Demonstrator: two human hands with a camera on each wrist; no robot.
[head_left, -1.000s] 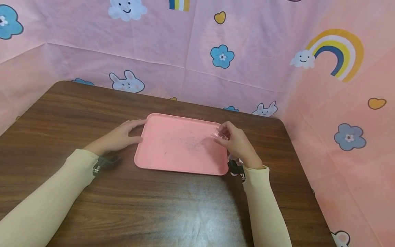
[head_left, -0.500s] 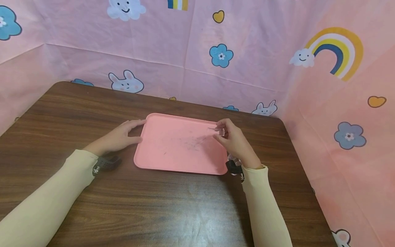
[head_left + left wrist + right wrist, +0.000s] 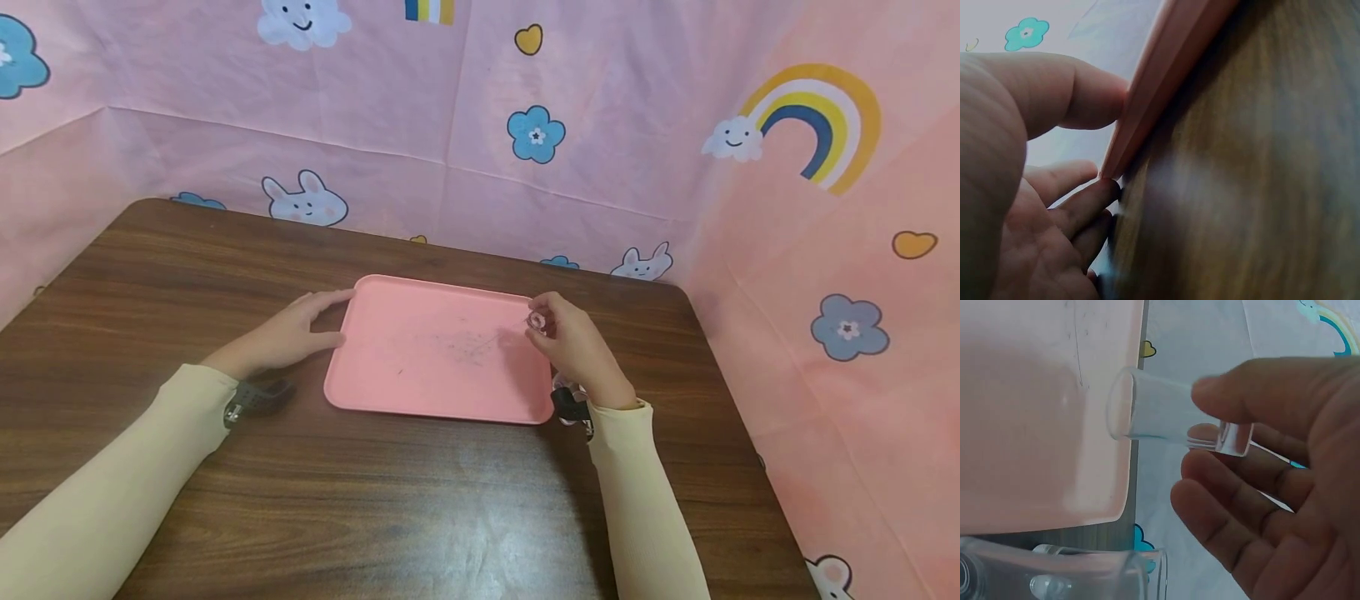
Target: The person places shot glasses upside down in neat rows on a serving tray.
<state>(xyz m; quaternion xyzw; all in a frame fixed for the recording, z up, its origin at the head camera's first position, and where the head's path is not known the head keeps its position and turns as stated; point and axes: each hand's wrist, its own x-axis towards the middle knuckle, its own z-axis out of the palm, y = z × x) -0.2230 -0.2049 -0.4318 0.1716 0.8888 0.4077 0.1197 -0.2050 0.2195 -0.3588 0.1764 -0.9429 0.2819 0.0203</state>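
Tray (image 3: 420,358) sits flat on the brown wooden table (image 3: 375,500), roughly centred, long side facing the person. It is pink, with faint scratch marks on its bare surface.

Left hand (image 3: 288,333) rests on the table at the tray's left edge, fingers mostly straight: thumb and fingertips press against the rim, not wrapped round it. Left wrist view confirms this, thumb (image 3: 1079,94) on the rim's side and fingers (image 3: 1085,200) at its lower edge.

Right hand (image 3: 573,342) is over the tray's far right corner, pinching a small clear glass cup (image 3: 537,320) between thumb and fingertips. Right wrist view shows the cup (image 3: 1172,419) tipped on its side, open mouth pointing toward the tray surface, thick base toward the palm. Cup is held off the tray, not touching it. Contents cannot be made out.

More clear plastic or glass (image 3: 1060,575) shows at the bottom of the right wrist view; what it is cannot be told.

Pink patterned cloth (image 3: 600,125) with rainbows, bunnies and flowers walls in the table.
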